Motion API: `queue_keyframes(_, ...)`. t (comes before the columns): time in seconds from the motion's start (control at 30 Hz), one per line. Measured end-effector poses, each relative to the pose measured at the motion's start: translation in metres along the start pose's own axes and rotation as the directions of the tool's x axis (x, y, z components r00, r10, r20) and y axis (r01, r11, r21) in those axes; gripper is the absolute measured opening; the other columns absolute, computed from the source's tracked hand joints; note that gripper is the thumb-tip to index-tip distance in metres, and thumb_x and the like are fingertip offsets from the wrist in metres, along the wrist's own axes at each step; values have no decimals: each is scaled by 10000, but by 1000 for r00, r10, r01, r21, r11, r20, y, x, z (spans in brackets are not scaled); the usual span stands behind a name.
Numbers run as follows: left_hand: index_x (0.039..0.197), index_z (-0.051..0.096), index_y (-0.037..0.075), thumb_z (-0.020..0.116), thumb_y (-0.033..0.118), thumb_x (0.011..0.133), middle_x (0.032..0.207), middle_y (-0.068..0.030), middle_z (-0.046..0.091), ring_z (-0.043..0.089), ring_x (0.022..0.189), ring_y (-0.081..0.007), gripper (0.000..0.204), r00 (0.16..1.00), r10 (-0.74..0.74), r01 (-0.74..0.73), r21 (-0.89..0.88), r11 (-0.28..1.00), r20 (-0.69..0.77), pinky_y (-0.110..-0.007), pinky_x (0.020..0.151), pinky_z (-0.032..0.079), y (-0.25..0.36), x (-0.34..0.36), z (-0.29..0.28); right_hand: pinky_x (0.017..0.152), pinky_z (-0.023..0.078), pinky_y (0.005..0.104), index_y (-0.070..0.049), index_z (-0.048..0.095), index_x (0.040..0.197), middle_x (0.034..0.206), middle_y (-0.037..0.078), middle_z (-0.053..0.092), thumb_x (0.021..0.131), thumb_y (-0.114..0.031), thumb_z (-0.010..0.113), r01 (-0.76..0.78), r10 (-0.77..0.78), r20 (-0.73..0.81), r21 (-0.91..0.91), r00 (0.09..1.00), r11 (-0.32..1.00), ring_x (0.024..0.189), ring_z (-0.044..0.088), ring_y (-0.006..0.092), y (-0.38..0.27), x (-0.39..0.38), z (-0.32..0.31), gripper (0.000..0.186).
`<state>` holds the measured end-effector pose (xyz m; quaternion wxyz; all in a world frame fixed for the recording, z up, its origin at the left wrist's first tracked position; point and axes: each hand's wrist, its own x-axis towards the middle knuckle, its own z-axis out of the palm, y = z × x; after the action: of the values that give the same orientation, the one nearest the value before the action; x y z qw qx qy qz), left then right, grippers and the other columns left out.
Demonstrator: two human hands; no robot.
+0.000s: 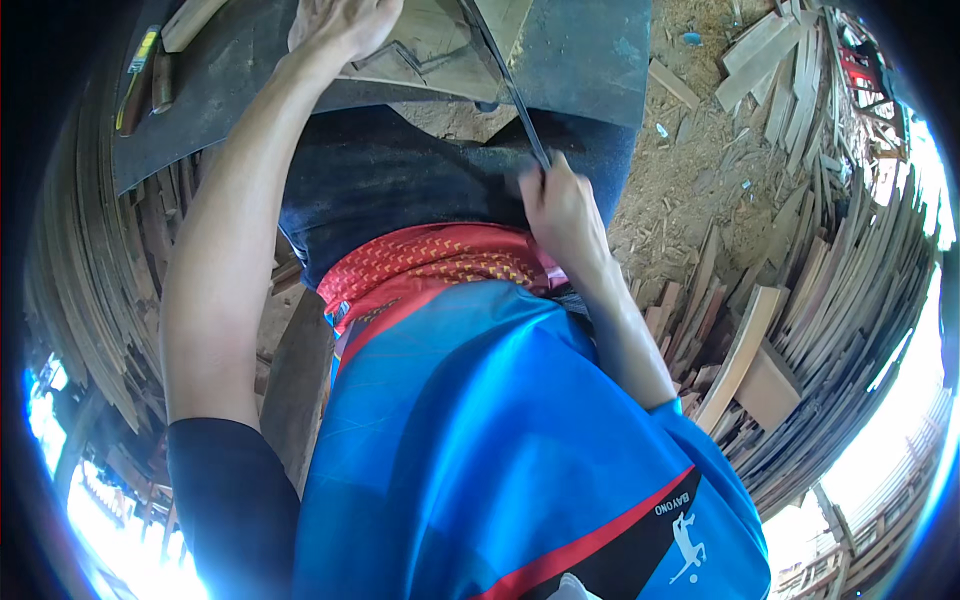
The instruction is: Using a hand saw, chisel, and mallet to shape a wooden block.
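My right hand is closed round the near end of a long, thin dark metal bar. Slightly blurred, the hand is in front of my lap. From there the bar slants up and left across a pale wooden board, and its far end lies beyond the upper edge of the view. My left hand is at the board's left side, its fingers mostly cut off by the picture's upper edge. Between the hands, a thin bent dark piece lies on the board, close to a notch in its near side.
The board is on a dark grey work surface. A yellow-marked tool and a brown-handled one lie at its left, near a wood offcut. Sawdust and scraps cover the ground; stacked wood strips stand right.
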<state>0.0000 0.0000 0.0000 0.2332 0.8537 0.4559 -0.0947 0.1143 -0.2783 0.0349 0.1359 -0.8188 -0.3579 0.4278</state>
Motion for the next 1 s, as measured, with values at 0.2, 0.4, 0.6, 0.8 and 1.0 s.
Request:
queue_keyframes(0.2, 1247, 519, 27, 481, 429, 1033, 1254, -186, 524, 461, 1246, -364, 457, 890, 129, -52, 183, 982, -436, -488, 1104, 346, -23, 76, -42, 619, 527, 587, 60, 524, 896, 686, 333, 626, 1016, -253, 518, 182, -177, -238, -3, 955, 983, 695, 653, 514, -24, 103, 16, 335)
queue_keyframes(0.4, 1265, 511, 29, 475, 433, 1037, 1277, -188, 522, 459, 1250, -365, 466, 908, 107, -67, 110, 992, -405, -488, 1103, 351, -11, 62, -54, 627, 528, 587, 67, 529, 891, 680, 342, 615, 1018, -257, 523, 249, -236, -269, 14, 934, 969, 708, 650, 524, -37, 113, 14, 348)
queue_keyframes(0.6, 1270, 514, 35, 482, 424, 1035, 1295, -178, 523, 454, 1257, -361, 455, 885, 106, -33, 166, 986, -454, -482, 1099, 354, -29, 76, -48, 680, 522, 588, 94, 559, 902, 728, 364, 618, 1005, -265, 533, 219, -209, -218, 26, 953, 975, 758, 637, 540, -5, 86, 15, 374)
queue_keyframes(0.8, 1259, 521, 40, 483, 425, 1033, 1273, -163, 535, 471, 1236, -358, 448, 895, 110, -32, 183, 983, -432, -478, 1095, 357, -18, 68, -51, 710, 520, 576, 98, 556, 898, 736, 364, 615, 998, -245, 549, 214, -200, -210, 45, 957, 976, 783, 640, 536, -27, 92, 10, 357)
queue_keyframes(1.0, 1259, 526, 41, 487, 435, 1031, 1266, -173, 537, 473, 1240, -356, 456, 890, 141, -63, 189, 980, -434, -485, 1094, 361, -13, 66, -48, 693, 528, 568, 97, 563, 896, 727, 353, 622, 1001, -260, 549, 209, -198, -218, 28, 956, 977, 758, 644, 533, -37, 107, 9, 373)
